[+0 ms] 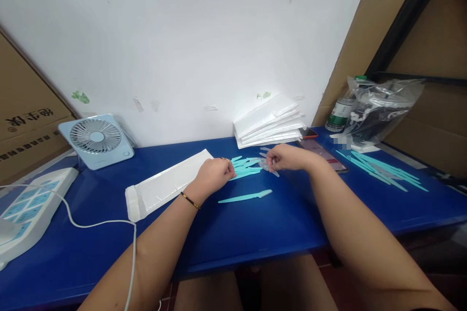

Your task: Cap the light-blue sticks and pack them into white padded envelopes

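A bunch of teal eyebrow razors (248, 168) with clear caps lies on the blue table between my hands. My left hand (215, 173) is closed, its fingertips at the bunch's left end. Over the clear capped ends, my right hand (286, 158) is pinched; its fingertips partly hide them. One single teal razor (245, 197) rests apart, nearer the table's front edge. Beside and partly behind my left hand is a long white padded mailer (164, 184), its flap end toward the lower left.
White mailers (270, 119) are stacked against the wall. More teal razors (383, 170) lie at right, near a phone (324, 154), a bottle (339, 114) and a clear plastic bag (383, 107). At left are a fan (97, 138), a power strip (36, 209) and a white cable (98, 224) crossing my left forearm.
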Demonstrator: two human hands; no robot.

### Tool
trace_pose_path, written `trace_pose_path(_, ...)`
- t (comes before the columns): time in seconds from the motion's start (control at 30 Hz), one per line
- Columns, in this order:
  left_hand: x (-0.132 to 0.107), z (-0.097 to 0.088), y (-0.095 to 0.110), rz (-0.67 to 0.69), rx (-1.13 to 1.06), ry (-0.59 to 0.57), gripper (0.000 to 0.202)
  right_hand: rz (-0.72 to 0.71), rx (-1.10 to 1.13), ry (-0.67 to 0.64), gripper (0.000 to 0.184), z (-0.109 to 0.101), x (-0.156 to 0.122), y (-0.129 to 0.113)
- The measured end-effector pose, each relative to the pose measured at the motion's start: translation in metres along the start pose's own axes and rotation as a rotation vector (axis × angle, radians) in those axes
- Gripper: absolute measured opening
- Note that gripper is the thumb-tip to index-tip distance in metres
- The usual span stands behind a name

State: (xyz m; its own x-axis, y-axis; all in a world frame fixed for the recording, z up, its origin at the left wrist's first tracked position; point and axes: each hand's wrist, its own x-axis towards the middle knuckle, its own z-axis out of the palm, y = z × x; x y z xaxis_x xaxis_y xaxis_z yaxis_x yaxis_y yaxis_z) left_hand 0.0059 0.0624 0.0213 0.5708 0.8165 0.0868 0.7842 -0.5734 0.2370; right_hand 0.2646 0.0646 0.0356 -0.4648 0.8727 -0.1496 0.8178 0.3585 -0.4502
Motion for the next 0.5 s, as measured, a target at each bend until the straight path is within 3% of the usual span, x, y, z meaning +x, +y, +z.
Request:
trace_pose_path(0.1,-0.003,-0.007,-0.002,-0.039,-0.04,0.075,0.023,0.056,-0.015,0.205,0.018,-0.004,-0.002,0.004)
trace_pose_path(0.17,-0.008,-0.008,0.004,0.024,-0.093,0.036,0.033,0.04,-0.013,0.218,0.019,-0.005,-0.004,0.001)
trace_pose_path(0.33,-0.016,0.001,0.024,0.167,-0.127,-0.216,0.026,-0.085,0.058,-0.117,0.025,-0.004,-0.009,-0.019)
trace_pose_path(0.43,-0.015,0.008,0.026,0.138,-0.092,-0.193,0.018,-0.078,0.067,-0.25,0.028,0.001,-0.007,-0.029)
trace_pose_path(0.5,-0.012,0.009,0.023,0.108,-0.068,-0.13,0.018,-0.079,0.099,-0.261,0.023,0.004,-0.005,-0.032)
